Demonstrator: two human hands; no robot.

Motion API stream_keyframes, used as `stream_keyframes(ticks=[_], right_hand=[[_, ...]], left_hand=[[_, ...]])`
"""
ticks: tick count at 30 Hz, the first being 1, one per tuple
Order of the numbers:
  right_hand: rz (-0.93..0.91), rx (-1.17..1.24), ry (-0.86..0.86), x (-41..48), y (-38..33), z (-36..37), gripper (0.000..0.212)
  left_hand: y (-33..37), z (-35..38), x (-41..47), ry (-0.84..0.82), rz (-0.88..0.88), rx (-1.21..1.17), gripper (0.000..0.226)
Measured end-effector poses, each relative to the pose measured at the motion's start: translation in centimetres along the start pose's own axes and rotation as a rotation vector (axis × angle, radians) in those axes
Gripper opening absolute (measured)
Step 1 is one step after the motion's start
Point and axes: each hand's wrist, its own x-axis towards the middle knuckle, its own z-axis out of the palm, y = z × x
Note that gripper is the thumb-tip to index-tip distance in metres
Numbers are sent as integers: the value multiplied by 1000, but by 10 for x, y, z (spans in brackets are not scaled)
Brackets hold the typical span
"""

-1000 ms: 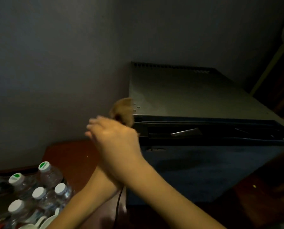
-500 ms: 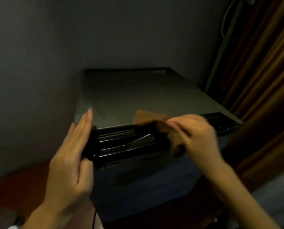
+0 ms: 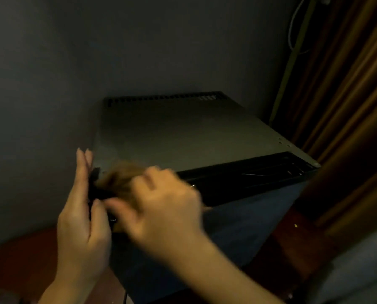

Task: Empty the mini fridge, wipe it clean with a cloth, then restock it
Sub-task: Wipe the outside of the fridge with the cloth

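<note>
step: wiping phase, I'd judge. The outside top edge is being done; the interior is not in view, so I can't say if it is emptied or wiped.
mini fridge [image 3: 183, 132]: on a reddish wooden surface [image 3: 18, 255], back to the grey wall [image 3: 139, 51], curtain [image 3: 347, 106] just beside its right side.
door trim [image 3: 248, 178]: black recessed strip along the top front edge, above the blue door front [image 3: 238, 233].
cloth [image 3: 121, 178]: brown, bunched on the left end of the door trim, under the right hand's fingers.
right hand [image 3: 163, 207]: gripping the cloth and motion-blurred; exact finger hold unreadable.
left hand [image 3: 82, 216]: fingers straight, flat against the left end of the trim, thumb on the front; bracing, holding nothing.
hands: close together at the left corner, nearly touching.
risk 1: a fast stroke towards the left runs the cloth into the bracing fingers; the cloth bunches and skips the corner.
risk 2: the recess has ridges and a metal-looking piece, so the cloth could snag or push dirt deeper instead of lifting it.
risk 3: sideways push with a weak brace could shift the fridge on the wood or nudge the door.
risk 4: dim light means missed patches are likely.
</note>
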Motion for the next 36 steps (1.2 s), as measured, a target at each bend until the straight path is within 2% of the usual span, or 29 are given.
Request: stream_keyframes(ticks=[2,4,6,8,10,12,14,17,19,22,26,29,31,33,36], right_hand=[[-82,116,-61,3,-16,8,30],[-97,252,-96,6,-1,3,26],[-116,241,-29,9,35,-13,21],[16,111,118,16,85,-35,24],[265,-101,182,24,141,-53,30],[450,-241,27,27,178,-56,35],[493,-193,-125,27,187,-48,38],[373,-44,-190,35,154,-36,40],[169,53,-283,43,107,-24,42],[-209,162,-426,52,29,8,57],[-458,288,-578,76,-16,34,47],[-438,324,-749,122,0,60,42],[-292,292,-804,167,16,91,42],[-153,250,-798,201,20,118,43],[-167,170,-744,209,20,133,41]], left_hand=[[-3,-2,-2,-13,-6,-75,69],[-4,-1,-3,0,-13,-114,69],[-5,2,-3,25,-22,-161,69],[-7,7,-2,77,-41,-223,70],[-8,11,-1,128,-93,-294,73],[-7,13,-1,156,-138,-354,73],[-3,14,-2,167,-157,-394,74],[-2,12,-4,166,-156,-441,75],[-3,10,-6,161,-159,-504,75],[-2,6,-6,168,-145,-577,68],[-5,-1,-8,219,-221,-689,60],[-11,-9,-15,237,-256,-663,64],[-15,-15,-21,219,-267,-653,66],[-21,-23,-26,221,-267,-642,66],[-32,-31,-27,233,-307,-616,63]])
